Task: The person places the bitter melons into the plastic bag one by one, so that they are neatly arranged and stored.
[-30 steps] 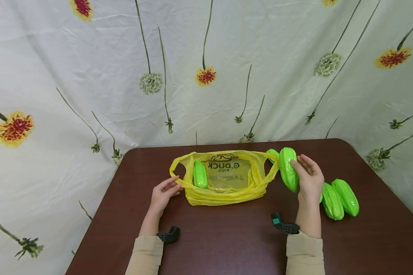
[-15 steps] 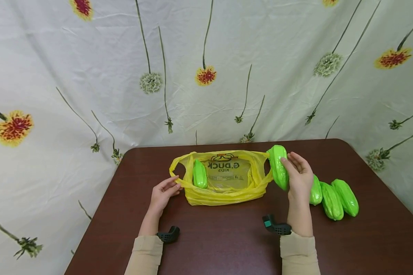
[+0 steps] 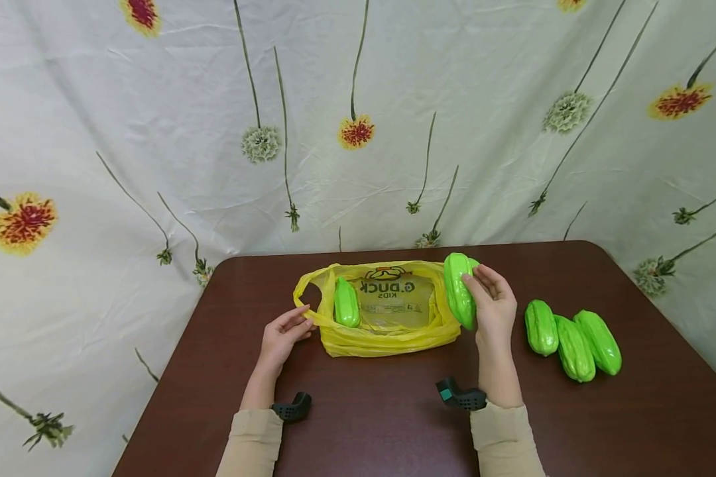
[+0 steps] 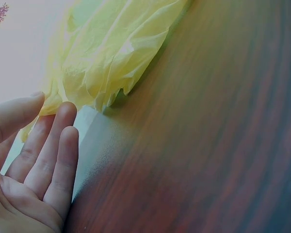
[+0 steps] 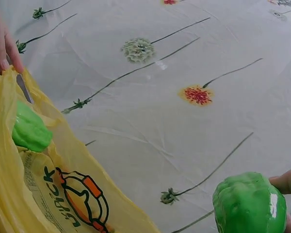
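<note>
Here we hold a green chayote in our right hand, fingers and thumb wrapped round its right flank. It stands almost upright, long axis running near to far, and it sits right at the right-hand rim of the yellow bag, just over the handle there. The bag's mouth lies to the left of that hand, so the right hand is plainly the nearer one to the opening. In the right wrist view the chayote shows low right, with the bag spread to its left.

Our left hand rests at the bag's left handle, fingers nearly straight and touching the plastic; we cannot tell whether they pinch it. One chayote in the bag lies against the left side. Three more chayotes lie side by side on the brown table, to the right of our right hand and apart from it.
</note>
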Demonstrator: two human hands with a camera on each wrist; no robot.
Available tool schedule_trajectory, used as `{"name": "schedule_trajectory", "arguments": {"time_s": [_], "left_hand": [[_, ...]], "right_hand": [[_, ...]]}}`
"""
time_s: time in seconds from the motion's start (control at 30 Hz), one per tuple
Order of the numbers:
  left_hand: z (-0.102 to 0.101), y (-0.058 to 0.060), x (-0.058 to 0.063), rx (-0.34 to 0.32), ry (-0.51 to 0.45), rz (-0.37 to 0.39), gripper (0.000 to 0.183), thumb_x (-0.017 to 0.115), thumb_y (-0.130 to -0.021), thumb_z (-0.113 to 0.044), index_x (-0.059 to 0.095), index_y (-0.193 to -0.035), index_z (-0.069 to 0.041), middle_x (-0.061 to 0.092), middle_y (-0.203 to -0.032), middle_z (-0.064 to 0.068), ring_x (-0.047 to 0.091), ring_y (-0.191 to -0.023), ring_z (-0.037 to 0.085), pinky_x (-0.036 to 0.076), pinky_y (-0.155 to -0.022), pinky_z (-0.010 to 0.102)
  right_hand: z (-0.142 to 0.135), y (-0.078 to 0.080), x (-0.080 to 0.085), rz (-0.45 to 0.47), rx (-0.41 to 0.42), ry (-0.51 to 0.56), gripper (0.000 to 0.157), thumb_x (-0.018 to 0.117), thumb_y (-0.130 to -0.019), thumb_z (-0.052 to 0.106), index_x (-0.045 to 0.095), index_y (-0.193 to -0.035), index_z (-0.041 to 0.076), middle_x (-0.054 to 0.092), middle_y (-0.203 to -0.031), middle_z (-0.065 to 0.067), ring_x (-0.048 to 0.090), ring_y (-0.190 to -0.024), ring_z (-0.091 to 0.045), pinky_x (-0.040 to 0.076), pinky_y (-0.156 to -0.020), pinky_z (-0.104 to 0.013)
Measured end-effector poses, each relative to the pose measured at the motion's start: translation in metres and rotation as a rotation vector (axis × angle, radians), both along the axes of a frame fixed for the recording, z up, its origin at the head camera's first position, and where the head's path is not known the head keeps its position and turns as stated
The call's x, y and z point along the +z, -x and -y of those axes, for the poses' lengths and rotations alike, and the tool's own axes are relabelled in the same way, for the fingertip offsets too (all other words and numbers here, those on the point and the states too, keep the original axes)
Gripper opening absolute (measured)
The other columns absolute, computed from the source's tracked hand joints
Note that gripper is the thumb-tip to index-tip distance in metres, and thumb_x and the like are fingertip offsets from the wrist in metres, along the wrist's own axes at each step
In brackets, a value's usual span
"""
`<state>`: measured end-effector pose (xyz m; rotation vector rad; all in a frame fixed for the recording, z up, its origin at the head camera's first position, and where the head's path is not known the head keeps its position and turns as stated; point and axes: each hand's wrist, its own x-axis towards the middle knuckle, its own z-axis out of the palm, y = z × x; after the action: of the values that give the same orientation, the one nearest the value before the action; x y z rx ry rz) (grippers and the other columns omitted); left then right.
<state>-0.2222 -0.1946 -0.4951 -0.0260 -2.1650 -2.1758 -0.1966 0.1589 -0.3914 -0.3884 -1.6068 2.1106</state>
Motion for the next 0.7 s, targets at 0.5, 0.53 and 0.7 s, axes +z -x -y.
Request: {"name": "schedule_trajectory", "arguments": {"time_s": [0.5,0.53,0.7], "left_hand": [[-0.002,-0.001,0.001,-0.003,-0.022,0.008,0.043,0.069,-0.085,-0.007,0.058,-0.125,0.001,0.066,-0.091,0.006,0.068,-0.081,0.016,0.056,-0.074,0.029],[-0.001,-0.001,0.001,-0.005,-0.023,0.005,0.043,0.069,-0.085,-0.007,0.058,-0.125,0.002,0.066,-0.091,0.007,0.068,-0.081,0.016,0.056,-0.074,0.029],[-0.001,-0.001,0.001,-0.008,-0.021,-0.005,0.045,0.069,-0.085,-0.007,0.056,-0.126,0.004,0.064,-0.093,0.012,0.068,-0.081,0.017,0.056,-0.074,0.029]], "right_hand": [[0.051,0.009,-0.014,0.031,0.166,-0.009,0.043,0.068,-0.086,0.008,0.054,-0.126,-0.002,0.054,-0.121,-0.013,0.053,-0.103,-0.018,0.046,-0.087,-0.025],[0.053,0.009,-0.015,0.031,0.172,-0.013,0.043,0.068,-0.086,0.008,0.054,-0.126,-0.002,0.055,-0.120,-0.014,0.053,-0.104,-0.019,0.047,-0.087,-0.025],[0.065,0.013,-0.020,0.024,0.184,-0.033,0.042,0.068,-0.085,0.008,0.054,-0.124,-0.004,0.056,-0.120,-0.016,0.054,-0.106,-0.023,0.047,-0.088,-0.027]]}}
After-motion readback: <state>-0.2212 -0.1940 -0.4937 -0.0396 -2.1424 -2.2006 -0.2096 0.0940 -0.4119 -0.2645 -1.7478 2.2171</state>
